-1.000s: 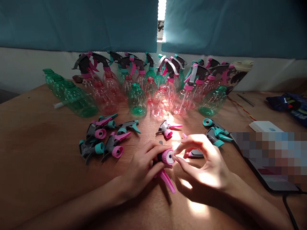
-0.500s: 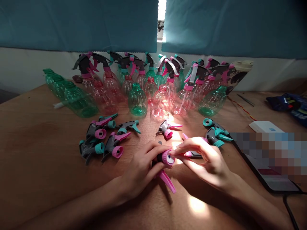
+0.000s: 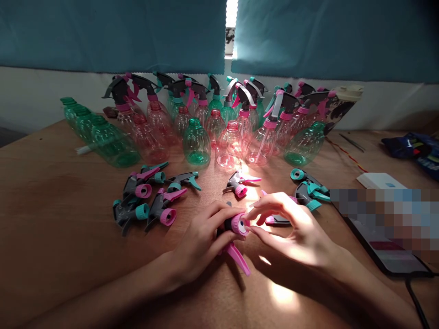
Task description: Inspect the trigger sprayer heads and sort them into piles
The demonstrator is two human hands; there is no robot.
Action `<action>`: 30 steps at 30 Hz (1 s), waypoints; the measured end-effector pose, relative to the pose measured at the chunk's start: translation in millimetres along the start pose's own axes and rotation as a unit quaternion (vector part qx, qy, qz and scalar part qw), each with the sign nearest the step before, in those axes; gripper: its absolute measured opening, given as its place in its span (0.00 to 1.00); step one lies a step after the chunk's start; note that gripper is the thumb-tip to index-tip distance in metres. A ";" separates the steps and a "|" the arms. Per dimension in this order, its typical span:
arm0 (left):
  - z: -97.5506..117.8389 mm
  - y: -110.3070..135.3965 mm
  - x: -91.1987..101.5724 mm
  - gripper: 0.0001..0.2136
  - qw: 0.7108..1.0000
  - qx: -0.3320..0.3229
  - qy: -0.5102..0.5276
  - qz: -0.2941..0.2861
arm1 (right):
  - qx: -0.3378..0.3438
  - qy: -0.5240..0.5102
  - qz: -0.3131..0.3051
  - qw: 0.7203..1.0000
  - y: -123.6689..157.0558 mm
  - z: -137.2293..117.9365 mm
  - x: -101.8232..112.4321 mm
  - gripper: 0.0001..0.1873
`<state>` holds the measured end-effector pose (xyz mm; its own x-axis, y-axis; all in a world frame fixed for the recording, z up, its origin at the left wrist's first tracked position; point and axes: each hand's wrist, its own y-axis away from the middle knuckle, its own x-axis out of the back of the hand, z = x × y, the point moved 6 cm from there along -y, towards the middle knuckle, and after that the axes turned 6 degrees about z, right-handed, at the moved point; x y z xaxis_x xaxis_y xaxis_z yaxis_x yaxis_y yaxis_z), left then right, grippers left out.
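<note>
My left hand [image 3: 200, 242] is closed around a trigger spray head [image 3: 239, 225] with a dark grey body and a pink collar. Its pink trigger points down toward me, and the collar's opening faces right, with a white disc showing inside. At that opening is my right hand [image 3: 295, 228], with thumb and forefinger bent onto the collar's rim and white disc. Its other fingers are curled above. Just beyond my hands lies another pink and grey spray head [image 3: 237, 183]. One more spray head [image 3: 279, 220] is partly hidden behind my right hand.
Several loose spray heads [image 3: 159, 210] lie left, with teal ones [image 3: 308, 194] at right. Behind stand rows of bottles, including an uncapped green bottle [image 3: 196, 146] and a pink bottle [image 3: 229, 148]; many carry spray heads. A dark-edged tablet-like device [image 3: 394, 262] and white box [image 3: 380, 180] lie right.
My right thumb and forefinger have spread a little apart at the collar, uncovering more of the white disc. My left hand still holds the spray head in the same spot.
</note>
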<state>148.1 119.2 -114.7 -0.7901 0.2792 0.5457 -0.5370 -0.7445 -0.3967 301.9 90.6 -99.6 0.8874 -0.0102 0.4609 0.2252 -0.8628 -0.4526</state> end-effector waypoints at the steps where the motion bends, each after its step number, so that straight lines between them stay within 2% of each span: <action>1: 0.0 -0.1 -0.1 0.11 1.000 0.000 0.001 0.002 | 0.003 -0.001 -0.004 1.000 -0.1 -0.2 -0.6 0.15; 8: 1.9 -0.3 -2.4 0.11 1.000 0.010 0.011 0.004 | -0.015 -0.021 -0.019 1.000 1.2 -1.8 -4.6 0.11; 13: -0.9 0.8 -3.3 0.12 1.000 0.012 0.005 0.003 | 0.044 0.025 0.011 0.999 0.9 -9.3 -3.2 0.12; 21: 5.0 1.7 -0.8 0.12 0.999 -0.043 -0.015 0.007 | 0.034 0.010 0.048 0.998 4.7 -3.5 -7.6 0.14; 26: 10.3 -1.4 3.3 0.12 0.998 -0.057 -0.027 -0.002 | 0.069 0.010 0.067 0.995 5.3 -8.9 -7.6 0.17; 30: 7.5 0.2 0.8 0.13 0.999 -0.049 -0.019 -0.003 | 0.033 -0.011 0.075 0.997 7.0 -8.6 -9.2 0.14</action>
<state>149.6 114.8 -108.8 -0.7753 0.2588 0.5761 -0.5703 -0.6789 -0.4624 291.8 80.4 -100.5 0.9212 -0.1247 0.3685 0.1153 -0.8171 -0.5648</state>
